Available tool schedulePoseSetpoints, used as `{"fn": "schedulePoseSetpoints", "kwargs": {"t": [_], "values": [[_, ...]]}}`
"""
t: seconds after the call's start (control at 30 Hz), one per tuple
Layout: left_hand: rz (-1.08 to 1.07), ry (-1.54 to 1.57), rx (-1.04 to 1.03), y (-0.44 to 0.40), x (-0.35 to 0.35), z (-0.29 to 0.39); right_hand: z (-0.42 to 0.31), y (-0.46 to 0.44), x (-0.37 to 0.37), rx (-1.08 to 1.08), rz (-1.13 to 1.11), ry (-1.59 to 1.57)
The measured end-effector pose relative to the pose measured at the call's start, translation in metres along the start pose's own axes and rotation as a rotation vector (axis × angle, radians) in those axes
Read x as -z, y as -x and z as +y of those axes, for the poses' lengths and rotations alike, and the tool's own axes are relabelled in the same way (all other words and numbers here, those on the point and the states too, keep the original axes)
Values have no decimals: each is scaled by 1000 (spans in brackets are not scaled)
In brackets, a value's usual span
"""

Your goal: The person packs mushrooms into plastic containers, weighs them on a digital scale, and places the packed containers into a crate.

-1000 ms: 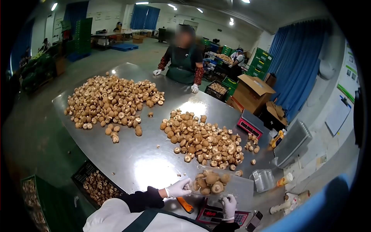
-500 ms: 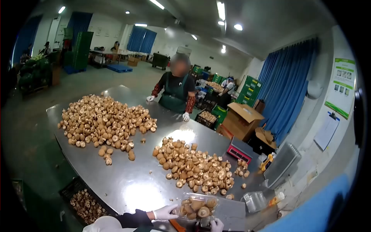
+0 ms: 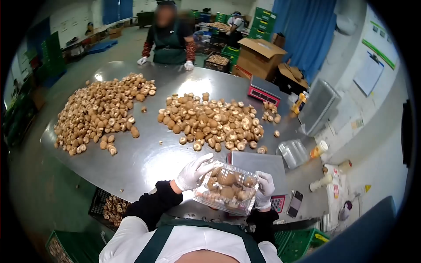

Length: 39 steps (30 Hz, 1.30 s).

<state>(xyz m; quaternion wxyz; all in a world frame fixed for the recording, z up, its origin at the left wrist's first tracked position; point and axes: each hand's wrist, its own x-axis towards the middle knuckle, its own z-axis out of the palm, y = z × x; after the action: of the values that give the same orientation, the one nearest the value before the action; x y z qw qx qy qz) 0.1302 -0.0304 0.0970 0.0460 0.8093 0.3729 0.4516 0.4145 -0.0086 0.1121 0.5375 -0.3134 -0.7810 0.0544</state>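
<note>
A clear plastic box of brown mushrooms (image 3: 226,186) is held between my two white-gloved hands, its lid over the mushrooms. On its left side my left hand (image 3: 193,172) grips the rim and upper edge. Around the right edge are the fingers of my right hand (image 3: 265,190). Just beyond the box lies the flat plate of a scale (image 3: 258,165), with its keypad partly showing under my right wrist. A pile of loose mushrooms (image 3: 210,120) is spread on the metal table (image 3: 149,153) in front of the box.
A larger mushroom pile (image 3: 96,111) covers the table's left. Across it stands a person (image 3: 169,39) with gloved hands on the edge. A red scale (image 3: 264,93), empty clear boxes (image 3: 293,153) and a phone (image 3: 295,204) are at right. A black crate (image 3: 98,206) sits below left.
The box has come off the scale toward my body, and its lid now covers the mushrooms. Both hands have moved to its sides. The view has tilted down.
</note>
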Motion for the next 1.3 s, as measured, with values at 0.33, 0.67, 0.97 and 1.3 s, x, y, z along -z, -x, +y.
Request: {"fn": "schedulePoseSetpoints", "kwargs": {"t": [0.33, 0.67, 0.97, 1.3], "values": [[114, 198, -236, -11, -52, 2, -8, 40, 30, -657, 230, -538], [6, 329, -378, -32, -90, 8, -21, 64, 62, -765, 447, -507], [-463, 1009, -126, 9, -152, 72, -42, 131, 42, -885, 190, -880], [-962, 1354, 337, -16, -170, 126, -137, 141, 205, -869, 919, -371]]}}
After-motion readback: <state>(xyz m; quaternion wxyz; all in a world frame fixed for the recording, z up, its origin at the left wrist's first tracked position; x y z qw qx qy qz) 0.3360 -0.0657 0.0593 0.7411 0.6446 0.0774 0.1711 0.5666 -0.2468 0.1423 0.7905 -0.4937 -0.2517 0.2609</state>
